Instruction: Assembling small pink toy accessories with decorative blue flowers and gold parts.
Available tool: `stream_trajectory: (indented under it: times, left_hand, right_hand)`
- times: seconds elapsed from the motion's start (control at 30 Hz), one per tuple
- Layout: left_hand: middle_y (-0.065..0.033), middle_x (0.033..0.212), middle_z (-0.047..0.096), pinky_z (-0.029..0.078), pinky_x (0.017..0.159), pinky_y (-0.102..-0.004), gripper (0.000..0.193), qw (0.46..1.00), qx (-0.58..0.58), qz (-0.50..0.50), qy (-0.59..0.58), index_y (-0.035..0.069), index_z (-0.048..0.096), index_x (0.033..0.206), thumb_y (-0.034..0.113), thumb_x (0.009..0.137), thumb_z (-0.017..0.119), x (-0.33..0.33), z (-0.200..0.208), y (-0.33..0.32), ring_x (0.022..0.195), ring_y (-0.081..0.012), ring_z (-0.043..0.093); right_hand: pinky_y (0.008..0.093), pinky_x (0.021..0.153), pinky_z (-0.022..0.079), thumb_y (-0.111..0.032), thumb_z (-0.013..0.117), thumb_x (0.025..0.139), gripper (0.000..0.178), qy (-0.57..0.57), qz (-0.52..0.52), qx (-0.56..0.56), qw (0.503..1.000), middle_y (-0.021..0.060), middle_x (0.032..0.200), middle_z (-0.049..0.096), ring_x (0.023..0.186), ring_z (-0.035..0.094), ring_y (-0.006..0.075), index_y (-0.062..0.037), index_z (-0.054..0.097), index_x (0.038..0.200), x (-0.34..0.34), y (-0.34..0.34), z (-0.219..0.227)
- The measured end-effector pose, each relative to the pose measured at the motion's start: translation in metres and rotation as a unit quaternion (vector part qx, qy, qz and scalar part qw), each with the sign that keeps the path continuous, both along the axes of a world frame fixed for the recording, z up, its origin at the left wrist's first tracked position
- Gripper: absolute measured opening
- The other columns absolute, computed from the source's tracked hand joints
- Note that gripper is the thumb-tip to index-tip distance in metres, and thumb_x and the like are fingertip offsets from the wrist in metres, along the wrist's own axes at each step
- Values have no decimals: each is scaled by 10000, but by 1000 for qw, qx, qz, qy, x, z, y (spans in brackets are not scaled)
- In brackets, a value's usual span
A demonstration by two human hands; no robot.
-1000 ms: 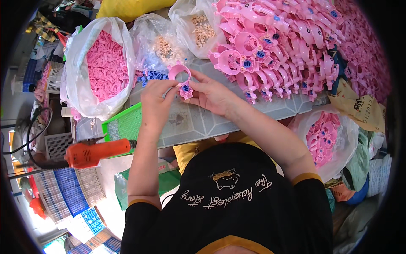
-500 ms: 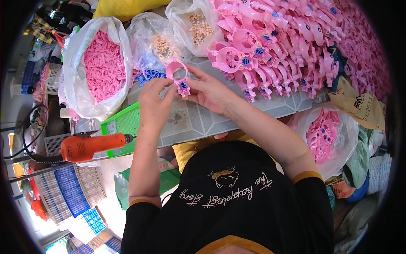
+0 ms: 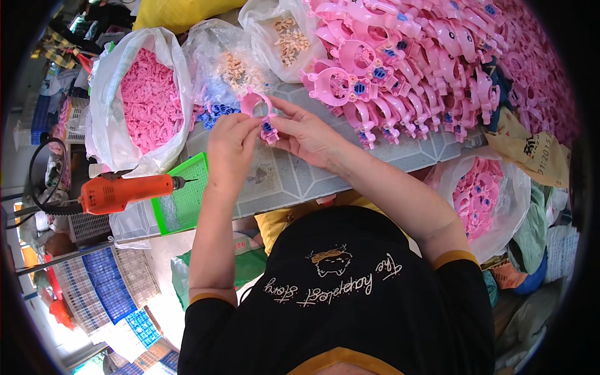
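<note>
ring in hand, blue piece already on

pink ring [image 3: 245, 104] sits upper centre-left of the frame, between both hands. right hand [image 3: 310, 139] pinches it, thumb in front; left hand [image 3: 231, 142] has fingertips bunched at its left edge, can't tell what they grip. blue piece [image 3: 267, 127] is on; fastening can't be seen. large pile [image 3: 406, 69] of similar rings, upper right, looks done to this stage; loose pink parts [image 3: 150, 103] and blue parts [image 3: 217, 114] remain, so plenty left, probably. screwdriver [image 3: 128, 192] untouched, left.

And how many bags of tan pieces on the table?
2. One bag is beyond the left hand, behind the blue pieces; the other bag is right of that, beside the pink pile. More may be hidden.
</note>
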State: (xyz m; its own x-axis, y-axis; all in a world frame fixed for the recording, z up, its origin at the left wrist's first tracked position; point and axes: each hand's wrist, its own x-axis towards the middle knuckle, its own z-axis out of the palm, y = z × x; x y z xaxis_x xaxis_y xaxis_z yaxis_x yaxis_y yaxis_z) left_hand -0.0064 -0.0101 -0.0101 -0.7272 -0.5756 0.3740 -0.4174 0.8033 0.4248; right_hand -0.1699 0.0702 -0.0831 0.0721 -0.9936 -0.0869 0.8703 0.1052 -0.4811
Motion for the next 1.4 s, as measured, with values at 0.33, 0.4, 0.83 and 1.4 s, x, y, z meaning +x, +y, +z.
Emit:
stream_trajectory:
  times: [0.33,0.4,0.83,1.4]
  left_hand:
    - [-161,1040,689,538,843,-370,257,990,44,93,93,-1,714,1092,-53,862,611,-48,29,-14,959,-306,673]
    - [-165,1059,699,536,864,-414,258,990,28,51,126,1,714,1092,-41,863,603,-80,22,-33,986,-324,674]
    - [-129,1061,736,555,875,-457,213,979,-97,54,-169,109,798,1017,172,876,651,-164,-36,-100,980,-341,688]
    - [-179,1046,754,557,875,-390,253,996,37,78,-14,53,759,1121,109,890,672,-166,-26,-125,958,-333,729]
  right_hand:
    - [344,942,578,-185,583,1051,559,-11,43,21,999,43,1234,655,1091,676,176,-161,367,1566,1,-2,3]
    - [360,937,585,-186,575,1055,575,-3,80,39,996,44,1237,652,1088,678,177,-169,340,1579,-2,-1,-1]
    - [381,897,613,-210,572,1060,436,-7,97,54,994,29,1205,651,1063,680,170,-144,424,1465,-1,-3,2]
    - [389,904,600,-204,557,1066,395,12,97,59,993,26,1152,672,1021,695,160,-140,443,1440,-3,-1,9]
